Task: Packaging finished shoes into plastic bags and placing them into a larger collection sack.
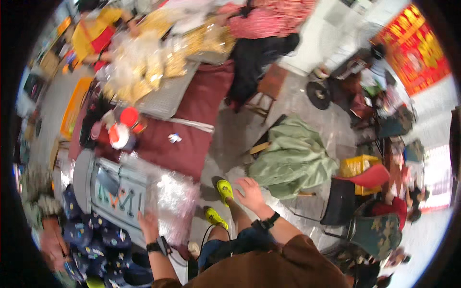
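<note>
**A:** What is seen under the left hand?

**B:** A heap of clear plastic bags, piled at the edge of a maroon-covered table. The left hand is laid flat against the near edge of the heap, fingers spread and not curled round anything; no bag is gripped. A dark watch is worn on that wrist.

**A:** And the right hand?

**B:** It is held out open over the grey floor, palm down, nothing in it. The bags lie well to its left, across the person's knees and a pair of yellow clogs. A dark wristband is worn here too.

**A:** What else is pictured near the bags?

**B:** Just left of the heap, a pale printed sheet is spread on the table. Below it, dark blue caps are stacked close to the left forearm. Beyond the heap, a red-lidded tub is set on the maroon cloth, with packets of yellowish goods heaped further back.

**A:** And to the right?

**B:** A green cloth is draped over a stool, near the right hand but apart from it. A red chair and a yellow crate are seen past that.
</note>
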A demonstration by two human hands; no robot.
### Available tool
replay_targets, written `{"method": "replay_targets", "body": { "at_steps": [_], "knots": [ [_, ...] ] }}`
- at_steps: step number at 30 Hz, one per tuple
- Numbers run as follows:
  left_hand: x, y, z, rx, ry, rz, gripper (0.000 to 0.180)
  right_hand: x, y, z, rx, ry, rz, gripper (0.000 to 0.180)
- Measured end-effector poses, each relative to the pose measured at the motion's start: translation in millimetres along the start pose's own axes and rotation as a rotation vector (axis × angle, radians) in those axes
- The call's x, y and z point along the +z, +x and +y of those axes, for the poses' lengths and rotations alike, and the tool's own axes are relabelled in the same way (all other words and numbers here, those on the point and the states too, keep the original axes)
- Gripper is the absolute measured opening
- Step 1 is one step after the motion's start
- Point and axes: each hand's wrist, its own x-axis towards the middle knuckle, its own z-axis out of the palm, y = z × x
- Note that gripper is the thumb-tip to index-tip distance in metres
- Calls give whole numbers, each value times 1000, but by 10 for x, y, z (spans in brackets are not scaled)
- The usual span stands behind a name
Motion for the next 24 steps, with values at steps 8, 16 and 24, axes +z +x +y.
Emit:
{"method": "replay_targets", "body": {
  "at_steps": [8, 16, 24],
  "knots": [
    [2103, -1099, -736, 987, 1551, 253, 51, -1106, -1745, 828, 482, -131, 310, 21],
    [3022, -1458, -2169, 762, 1698, -540, 44, -1441, -2593, 1449, 675, 72, 179, 28],
    [3323, -2283, -4027, 335, 2328, -926, 68, -2199, -3282, 2456, 477, 86, -145, 28]
  ]
}}
